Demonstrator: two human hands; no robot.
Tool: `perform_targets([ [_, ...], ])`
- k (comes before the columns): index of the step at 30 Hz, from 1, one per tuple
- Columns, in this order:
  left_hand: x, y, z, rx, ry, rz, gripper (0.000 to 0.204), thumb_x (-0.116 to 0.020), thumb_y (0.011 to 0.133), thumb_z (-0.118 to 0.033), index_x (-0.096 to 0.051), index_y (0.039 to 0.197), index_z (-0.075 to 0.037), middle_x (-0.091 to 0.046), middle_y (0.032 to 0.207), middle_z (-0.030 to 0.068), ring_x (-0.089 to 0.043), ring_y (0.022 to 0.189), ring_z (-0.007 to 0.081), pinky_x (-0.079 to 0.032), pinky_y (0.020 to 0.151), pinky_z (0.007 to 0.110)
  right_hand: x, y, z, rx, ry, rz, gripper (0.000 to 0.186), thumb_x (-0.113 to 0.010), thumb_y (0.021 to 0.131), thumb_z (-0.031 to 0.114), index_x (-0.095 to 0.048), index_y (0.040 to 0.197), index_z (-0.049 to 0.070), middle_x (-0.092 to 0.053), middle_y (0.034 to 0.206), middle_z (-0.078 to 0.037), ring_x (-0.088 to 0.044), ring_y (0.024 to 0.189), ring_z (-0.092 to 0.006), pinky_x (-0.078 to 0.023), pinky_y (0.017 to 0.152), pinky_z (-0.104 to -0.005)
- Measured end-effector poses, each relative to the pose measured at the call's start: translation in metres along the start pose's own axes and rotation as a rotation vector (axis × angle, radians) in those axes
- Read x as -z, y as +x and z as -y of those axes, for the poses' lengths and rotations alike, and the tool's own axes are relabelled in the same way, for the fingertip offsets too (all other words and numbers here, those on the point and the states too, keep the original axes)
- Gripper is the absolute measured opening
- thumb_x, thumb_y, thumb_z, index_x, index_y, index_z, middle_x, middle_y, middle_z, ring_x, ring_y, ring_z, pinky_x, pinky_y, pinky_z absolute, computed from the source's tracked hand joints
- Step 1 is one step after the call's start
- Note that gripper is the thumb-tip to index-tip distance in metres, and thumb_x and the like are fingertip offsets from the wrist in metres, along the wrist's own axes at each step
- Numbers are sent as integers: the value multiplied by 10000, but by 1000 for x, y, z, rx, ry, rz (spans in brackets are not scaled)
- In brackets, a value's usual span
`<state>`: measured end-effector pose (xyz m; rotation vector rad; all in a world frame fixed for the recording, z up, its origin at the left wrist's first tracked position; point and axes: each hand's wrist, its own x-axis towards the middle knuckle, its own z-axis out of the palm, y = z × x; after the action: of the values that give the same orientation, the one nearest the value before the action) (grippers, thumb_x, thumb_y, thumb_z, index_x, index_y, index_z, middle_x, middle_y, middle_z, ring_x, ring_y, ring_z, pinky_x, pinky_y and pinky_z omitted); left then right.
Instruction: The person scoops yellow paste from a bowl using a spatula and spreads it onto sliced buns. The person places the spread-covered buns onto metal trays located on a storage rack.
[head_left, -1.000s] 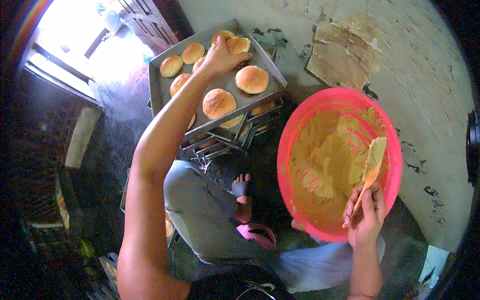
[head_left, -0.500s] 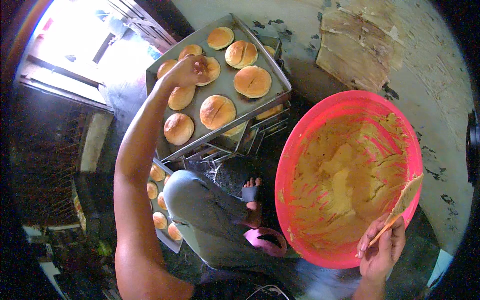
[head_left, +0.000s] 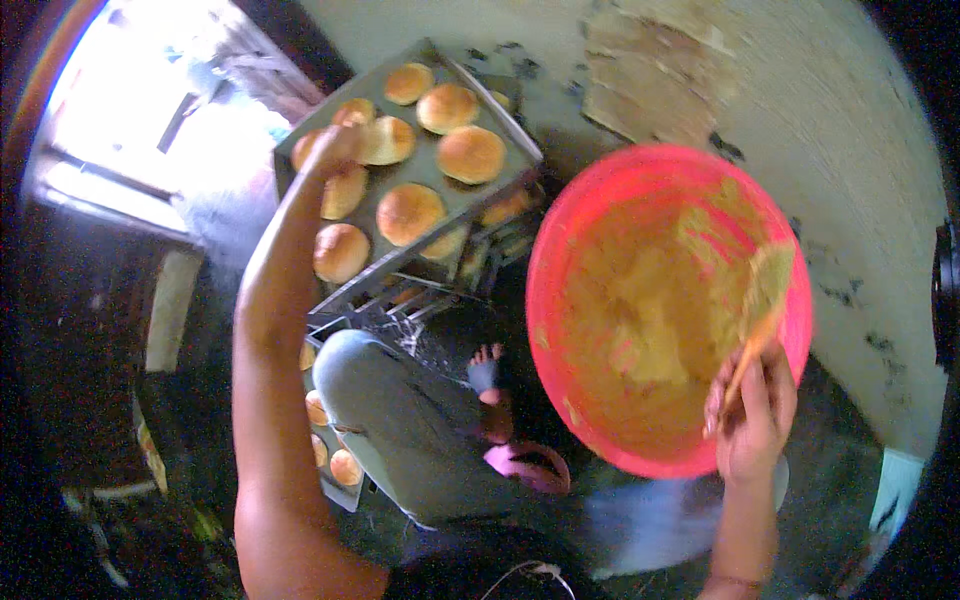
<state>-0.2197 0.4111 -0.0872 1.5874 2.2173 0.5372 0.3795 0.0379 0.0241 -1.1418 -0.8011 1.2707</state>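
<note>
My left hand (head_left: pixel 330 150) reaches out over a grey metal baking tray (head_left: pixel 440 195) of golden round buns and rests on a bun at the tray's left side; whether the fingers grip it I cannot tell. A bun (head_left: pixel 471 154) lies further right on the same tray. My right hand (head_left: pixel 752 410) holds a wooden spatula (head_left: pixel 762 300) smeared with yellow batter, its blade inside a large pink plastic bowl (head_left: pixel 560 240). Yellow batter (head_left: pixel 650 300) coats the inside of the bowl. My leg (head_left: pixel 400 420) in grey trousers shows below.
More trays of buns are stacked under the top tray, and another tray with buns (head_left: pixel 330 440) sits low by my knee. A pink slipper (head_left: pixel 530 465) lies on the dark floor. A stained pale wall (head_left: pixel 820 110) is behind the bowl. Bright daylight (head_left: pixel 150 110) comes from the upper left.
My left hand has moved from the far right buns to the left side of the tray. The spatula has shifted along the bowl's right wall, and the view has drawn closer.
</note>
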Motion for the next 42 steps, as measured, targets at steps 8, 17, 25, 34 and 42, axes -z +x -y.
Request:
perform_targets([
  [8, 38, -182, -124, 33, -1026, 291, 492, -516, 942, -407, -486, 1301, -71, -575, 1214, 108, -574, 1124, 245, -489, 937, 411, 29, 8, 7, 303, -1049, 75, 125, -587, 914, 134, -609, 955, 18, -606, 798, -93, -614, 697, -199, -500, 600, -315],
  [17, -9, -396, -136, 307, -1508, 300, 493, -543, 937, -348, -483, 1301, -22, -606, 1210, 135, -623, 1093, 281, -562, 871, 416, 6, 31, -23, 335, -1937, 538, 196, -527, 834, 102, -630, 975, 14, -618, 969, -150, -649, 887, -305, -560, 713, -400],
  [25, -35, -433, -96, 470, -1668, 341, 417, -538, 922, -259, -506, 1240, 9, -615, 1194, 133, -634, 1075, 278, -557, 871, 425, 2, 29, -35, 140, -1768, 717, 174, -515, 787, 46, -629, 903, -14, -599, 870, -197, -637, 874, -352, -543, 741, -455],
  [34, -22, -441, -96, 402, -1696, 303, 572, -579, 829, -261, -464, 1318, 12, -568, 1267, 166, -565, 1175, 340, -474, 996, 480, -17, 10, -8, -609, -693, 420, 189, -610, 916, 160, -635, 995, -10, -663, 777, -69, -574, 585, -133, -462, 547, -263],
  [42, 14, -468, -145, 246, -1762, 483, 569, -512, 882, -385, -459, 1333, -42, -563, 1281, 147, -581, 1155, 325, -500, 962, 472, -71, -41, 30, -139, -572, 433, 178, -641, 901, 78, -630, 1068, 17, -650, 870, -56, -596, 657, -101, -493, 586, -251],
])
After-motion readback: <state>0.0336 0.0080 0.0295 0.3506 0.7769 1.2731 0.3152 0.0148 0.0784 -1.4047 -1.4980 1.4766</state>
